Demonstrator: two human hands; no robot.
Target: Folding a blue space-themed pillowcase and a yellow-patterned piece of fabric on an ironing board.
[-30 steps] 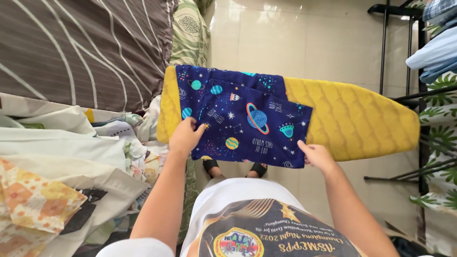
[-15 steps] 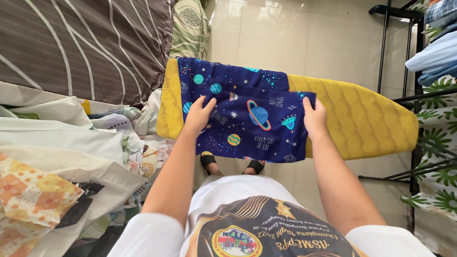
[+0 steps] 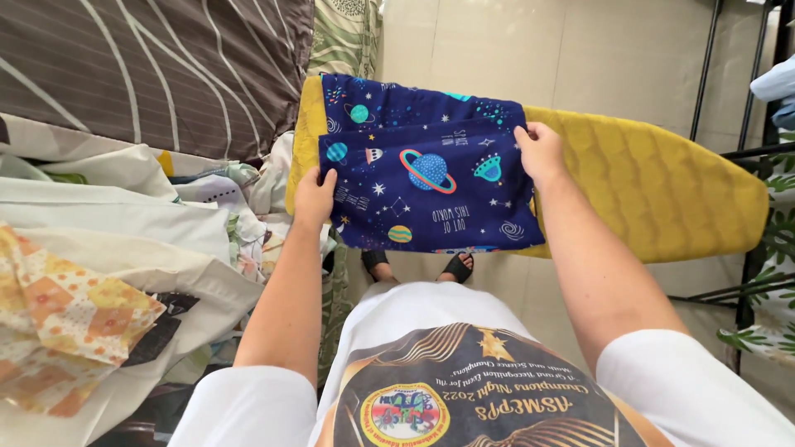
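Note:
A dark blue cloth printed with planets and stars [image 3: 426,178] lies folded over the wide end of a yellow padded ironing board [image 3: 654,186]. My left hand [image 3: 315,197] grips the cloth's left edge, fingers curled around it. My right hand [image 3: 540,151] pinches the cloth's right edge near its upper corner. The near flap of the cloth hangs off the board's front edge, above my sandalled feet [image 3: 418,265].
A heap of pale and patterned linens [image 3: 108,248] lies to my left, beside a brown striped bed cover [image 3: 149,66]. A black metal rack [image 3: 745,124] with hanging clothes stands on the right. Beige floor tiles [image 3: 530,50] stretch beyond the board.
Both hands moved from the cloth's near edge up to its side edges and took hold. The top flap has shifted up and left on the board.

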